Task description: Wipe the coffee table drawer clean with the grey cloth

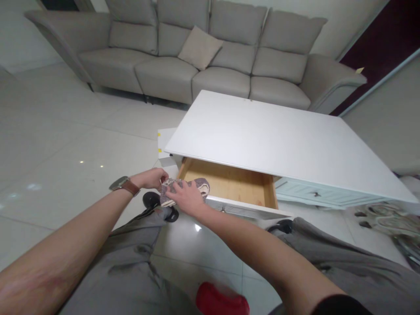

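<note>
A folded cloth [202,185], brown-purple patterned with a cream edge, is at the left front corner of a pulled-out wooden drawer [236,181]. Across its top lies my right hand [187,197], fingers spread over the fabric and gripping it. My left hand [153,177], with a brown-strapped watch on the wrist, pinches the cloth's left end; its fingertips are partly hidden. Whether the cloth rests on the drawer's edge or is held just above it, I cannot tell. The drawer's bare wooden bottom shows to the right of the cloth.
The drawer belongs to a white coffee table [262,135], which has another closed drawer [315,192] at right. Behind stands a grey sofa [164,72] with a beige cushion [201,48]. A white box [166,140] is left of the table. A red object [221,299] lies between my legs.
</note>
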Demonstrator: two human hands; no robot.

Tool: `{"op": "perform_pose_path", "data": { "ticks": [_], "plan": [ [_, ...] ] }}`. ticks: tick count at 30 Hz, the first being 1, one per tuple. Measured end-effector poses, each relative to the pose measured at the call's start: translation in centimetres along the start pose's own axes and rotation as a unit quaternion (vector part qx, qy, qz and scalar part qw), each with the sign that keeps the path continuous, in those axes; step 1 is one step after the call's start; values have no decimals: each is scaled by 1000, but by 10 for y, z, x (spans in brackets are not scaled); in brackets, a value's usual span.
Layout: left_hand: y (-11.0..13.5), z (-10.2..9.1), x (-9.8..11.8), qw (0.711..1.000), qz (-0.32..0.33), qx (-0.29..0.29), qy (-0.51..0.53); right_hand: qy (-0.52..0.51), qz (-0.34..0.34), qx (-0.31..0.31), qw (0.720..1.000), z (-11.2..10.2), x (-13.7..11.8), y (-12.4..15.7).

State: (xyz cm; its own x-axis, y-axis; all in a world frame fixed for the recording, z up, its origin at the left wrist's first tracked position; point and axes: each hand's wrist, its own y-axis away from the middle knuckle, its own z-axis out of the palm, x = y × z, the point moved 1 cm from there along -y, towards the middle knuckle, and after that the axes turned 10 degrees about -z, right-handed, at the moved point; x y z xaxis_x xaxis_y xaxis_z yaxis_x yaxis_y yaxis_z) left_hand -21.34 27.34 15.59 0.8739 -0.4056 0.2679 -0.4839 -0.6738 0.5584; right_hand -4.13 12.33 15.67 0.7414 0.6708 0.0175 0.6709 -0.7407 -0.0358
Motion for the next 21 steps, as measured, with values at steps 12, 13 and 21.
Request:
{"op": "perform_pose_path", "data": {
  "ticks": [12,13,21],
  "plan": [
    [-13,7,22,997,46,-49,38,96,-5,-40,995,15,76,225],
    [-13,9,28,997,61,-44,29,103,-4,-50,993,15,86,256],
    [-10,28,81,989,144,2,-10,115,-59,-73,989,4,146,403]
  ]
}}
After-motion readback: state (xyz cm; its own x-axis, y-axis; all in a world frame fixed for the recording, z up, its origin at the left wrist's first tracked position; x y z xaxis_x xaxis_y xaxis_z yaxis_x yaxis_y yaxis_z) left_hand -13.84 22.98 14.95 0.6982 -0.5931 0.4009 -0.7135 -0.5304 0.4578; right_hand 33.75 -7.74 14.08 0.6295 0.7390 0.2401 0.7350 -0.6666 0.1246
